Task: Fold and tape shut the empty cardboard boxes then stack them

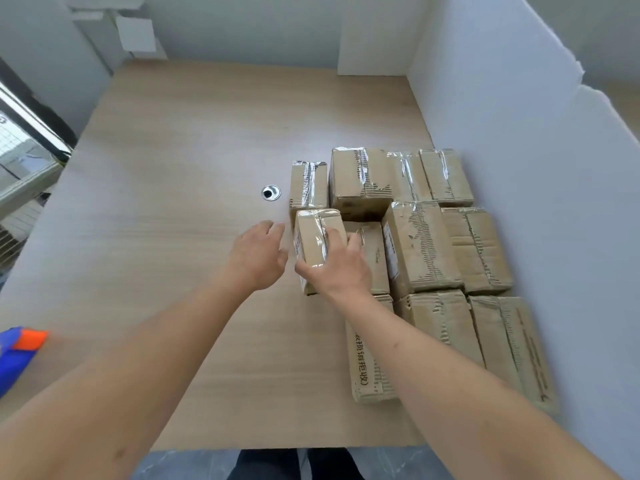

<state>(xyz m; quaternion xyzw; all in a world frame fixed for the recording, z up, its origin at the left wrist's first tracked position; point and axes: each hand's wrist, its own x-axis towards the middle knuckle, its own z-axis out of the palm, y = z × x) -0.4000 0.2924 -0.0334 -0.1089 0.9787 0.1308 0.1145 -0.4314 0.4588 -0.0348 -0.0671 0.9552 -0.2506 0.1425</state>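
A small taped cardboard box (313, 237) stands at the left edge of a group of several taped boxes (422, 244) on the wooden table (180, 209). My right hand (337, 268) grips this small box from above, thumb on its near left side, fingers over its top. My left hand (258, 254) hovers just left of the box with fingers relaxed, holding nothing. Another small taped box (308, 183) sits right behind the held one.
A blue and orange tape dispenser (17, 351) lies at the table's left edge. A round metal cable hole (270, 192) sits mid-table. White partition walls (519, 133) close off the right and back. The table's front edge runs near my body.
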